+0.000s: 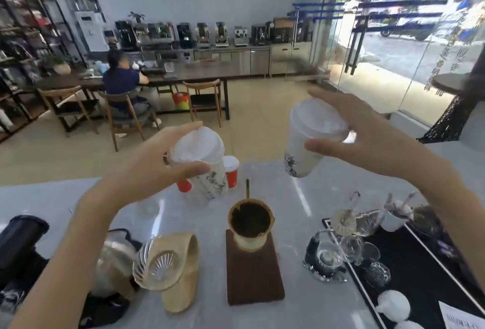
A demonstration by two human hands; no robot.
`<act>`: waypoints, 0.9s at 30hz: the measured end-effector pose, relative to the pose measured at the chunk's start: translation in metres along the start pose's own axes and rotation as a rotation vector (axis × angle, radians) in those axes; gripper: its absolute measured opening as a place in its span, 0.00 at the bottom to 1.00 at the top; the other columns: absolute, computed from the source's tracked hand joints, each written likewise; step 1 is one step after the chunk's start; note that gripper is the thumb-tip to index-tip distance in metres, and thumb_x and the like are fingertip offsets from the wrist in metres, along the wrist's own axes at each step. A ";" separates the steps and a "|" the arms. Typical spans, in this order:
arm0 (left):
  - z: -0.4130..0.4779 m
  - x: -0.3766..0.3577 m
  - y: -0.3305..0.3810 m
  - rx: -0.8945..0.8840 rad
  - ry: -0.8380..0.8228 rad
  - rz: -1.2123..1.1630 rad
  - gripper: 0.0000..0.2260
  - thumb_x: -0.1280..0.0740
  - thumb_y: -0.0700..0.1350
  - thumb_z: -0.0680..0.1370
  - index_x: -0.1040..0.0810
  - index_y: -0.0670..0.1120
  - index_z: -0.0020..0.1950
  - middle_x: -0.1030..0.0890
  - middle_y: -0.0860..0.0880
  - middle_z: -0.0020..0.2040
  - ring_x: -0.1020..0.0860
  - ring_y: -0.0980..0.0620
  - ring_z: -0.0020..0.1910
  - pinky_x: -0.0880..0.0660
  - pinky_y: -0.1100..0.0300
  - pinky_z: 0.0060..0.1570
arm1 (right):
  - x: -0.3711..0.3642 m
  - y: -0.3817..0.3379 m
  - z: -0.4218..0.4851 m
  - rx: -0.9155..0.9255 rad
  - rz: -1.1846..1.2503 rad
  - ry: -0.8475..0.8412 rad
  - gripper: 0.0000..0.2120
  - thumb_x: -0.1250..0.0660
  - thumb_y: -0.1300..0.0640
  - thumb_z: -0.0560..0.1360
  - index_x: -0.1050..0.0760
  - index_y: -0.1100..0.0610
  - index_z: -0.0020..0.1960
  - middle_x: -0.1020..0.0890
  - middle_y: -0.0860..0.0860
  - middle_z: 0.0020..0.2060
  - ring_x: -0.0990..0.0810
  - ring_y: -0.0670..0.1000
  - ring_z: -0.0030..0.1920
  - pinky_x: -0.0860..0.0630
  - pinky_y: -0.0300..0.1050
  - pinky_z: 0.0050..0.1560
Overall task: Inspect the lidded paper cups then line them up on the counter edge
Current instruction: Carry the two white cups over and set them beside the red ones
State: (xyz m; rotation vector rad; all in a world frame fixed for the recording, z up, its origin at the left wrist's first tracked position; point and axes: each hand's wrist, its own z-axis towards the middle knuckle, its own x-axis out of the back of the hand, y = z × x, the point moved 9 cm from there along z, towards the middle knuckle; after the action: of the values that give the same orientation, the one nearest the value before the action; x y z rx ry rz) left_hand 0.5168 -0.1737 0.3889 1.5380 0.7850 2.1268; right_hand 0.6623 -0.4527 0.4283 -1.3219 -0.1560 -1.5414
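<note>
My left hand grips a tall white paper cup with a white lid and a dark printed design, held tilted above the grey counter. My right hand holds a second, matching white lidded cup higher up, also tilted, with thumb and fingers around its lid rim. Two small red cups stand at the far counter edge behind the left cup: one with a white lid and one mostly hidden.
A pour-over dripper with coffee grounds sits on a wooden block in the middle. A glass dripper and paper filters lie at the left, glassware on a black tray at the right. A person sits at a table beyond the counter.
</note>
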 end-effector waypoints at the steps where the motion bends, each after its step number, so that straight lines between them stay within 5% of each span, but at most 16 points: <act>1: 0.024 0.008 0.006 -0.017 0.025 0.038 0.42 0.33 0.76 0.61 0.36 0.67 0.73 0.30 0.60 0.69 0.26 0.52 0.62 0.24 0.46 0.59 | 0.010 0.003 0.020 0.014 -0.043 0.020 0.40 0.35 0.25 0.64 0.42 0.33 0.72 0.31 0.42 0.70 0.33 0.50 0.69 0.31 0.57 0.66; 5: 0.118 0.008 0.005 -0.062 0.068 0.091 0.39 0.29 0.66 0.69 0.37 0.57 0.76 0.31 0.54 0.69 0.32 0.55 0.61 0.31 0.59 0.54 | 0.017 0.035 0.094 -0.008 -0.128 0.020 0.44 0.35 0.25 0.62 0.40 0.40 0.74 0.27 0.47 0.69 0.31 0.53 0.69 0.31 0.62 0.66; 10: 0.200 -0.072 -0.047 0.045 -0.135 0.025 0.39 0.28 0.61 0.73 0.40 0.50 0.78 0.32 0.47 0.75 0.31 0.46 0.71 0.30 0.55 0.61 | -0.032 0.130 0.143 -0.178 -0.199 -0.153 0.42 0.32 0.34 0.65 0.45 0.37 0.75 0.34 0.49 0.74 0.38 0.56 0.72 0.34 0.62 0.68; 12: 0.220 -0.117 -0.071 0.098 -0.208 -0.020 0.40 0.27 0.61 0.71 0.40 0.50 0.78 0.31 0.46 0.74 0.29 0.45 0.69 0.30 0.57 0.56 | -0.056 0.180 0.145 -0.270 -0.179 -0.242 0.42 0.31 0.35 0.66 0.46 0.38 0.75 0.34 0.51 0.73 0.37 0.57 0.71 0.31 0.61 0.66; 16: 0.249 -0.202 -0.118 0.173 -0.328 0.056 0.45 0.24 0.60 0.69 0.45 0.52 0.79 0.39 0.43 0.76 0.35 0.42 0.71 0.33 0.48 0.68 | -0.100 0.266 0.140 -0.389 -0.105 -0.376 0.43 0.29 0.37 0.69 0.45 0.45 0.77 0.35 0.53 0.75 0.36 0.57 0.72 0.34 0.56 0.68; 23: 0.284 -0.297 -0.194 0.332 -0.400 0.096 0.43 0.27 0.62 0.68 0.44 0.54 0.77 0.40 0.47 0.67 0.34 0.43 0.68 0.35 0.57 0.57 | -0.165 0.380 0.128 -0.514 0.057 -0.380 0.44 0.27 0.37 0.68 0.43 0.46 0.77 0.37 0.52 0.75 0.37 0.55 0.74 0.38 0.52 0.70; 27: 0.305 -0.323 -0.216 0.362 -0.368 0.099 0.44 0.27 0.64 0.66 0.43 0.53 0.76 0.39 0.46 0.69 0.33 0.45 0.66 0.32 0.55 0.59 | -0.202 0.416 0.136 -0.496 0.061 -0.340 0.44 0.27 0.38 0.67 0.42 0.48 0.76 0.37 0.52 0.75 0.39 0.55 0.74 0.38 0.57 0.72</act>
State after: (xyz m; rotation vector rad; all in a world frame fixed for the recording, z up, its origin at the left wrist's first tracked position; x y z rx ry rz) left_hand 0.9068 -0.1439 0.0874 2.1154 1.0121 1.7479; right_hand 1.0283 -0.4242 0.1161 -1.9595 0.0611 -1.3383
